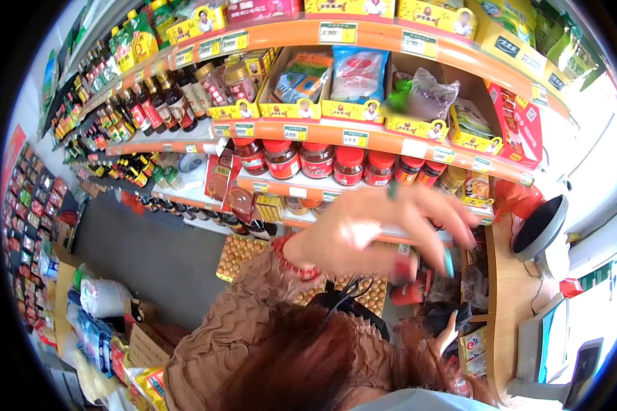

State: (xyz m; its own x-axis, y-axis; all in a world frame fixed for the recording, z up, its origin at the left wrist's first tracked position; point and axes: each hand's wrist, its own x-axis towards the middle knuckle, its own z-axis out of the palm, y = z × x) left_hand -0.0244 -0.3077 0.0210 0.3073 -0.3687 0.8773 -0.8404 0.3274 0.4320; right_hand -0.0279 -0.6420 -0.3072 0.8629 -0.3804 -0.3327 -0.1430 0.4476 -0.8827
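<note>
My left hand [373,229] reaches across the middle in front of the lower shelf, its fingers spread and curving down, smeared by motion. It wears a red bead bracelet [296,264] below a brown ruffled sleeve [230,301]. No object shows in its grasp. Just below its fingers is a blurred red object [408,294]; whether they touch, I cannot tell. At the lower right my right hand [447,333] is closed on a dark object [440,316] whose kind I cannot make out. Behind the left hand, red-lidded jars [315,161] stand in a row.
Orange-edged shelves [267,130] hold boxed packets, a blue-and-white bag [358,74] and dark bottles [178,106]. Egg trays [236,255] sit low beneath. On the right is a wooden counter [513,308] with a dark round-topped object [540,226]. Sacks [106,298] are stacked at the left.
</note>
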